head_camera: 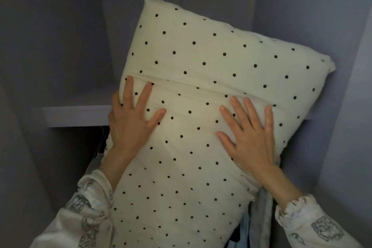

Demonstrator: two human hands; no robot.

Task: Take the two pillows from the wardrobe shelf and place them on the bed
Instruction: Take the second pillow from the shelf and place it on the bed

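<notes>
Pillow (pixel 201 78) (cream, black-dotted) leans over the shelf (pixel 76 116), left hand (pixel 133 121) and right hand (pixel 249 137) spread flat on it.

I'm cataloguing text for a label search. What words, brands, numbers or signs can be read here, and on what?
None can be read.
Pillow: only black dots, no words.
Right sleeve: dark printed drawings with what may be lettering, too blurred to read.
Left sleeve: similar printed drawings, no readable text.
Shelf: no label.
</notes>
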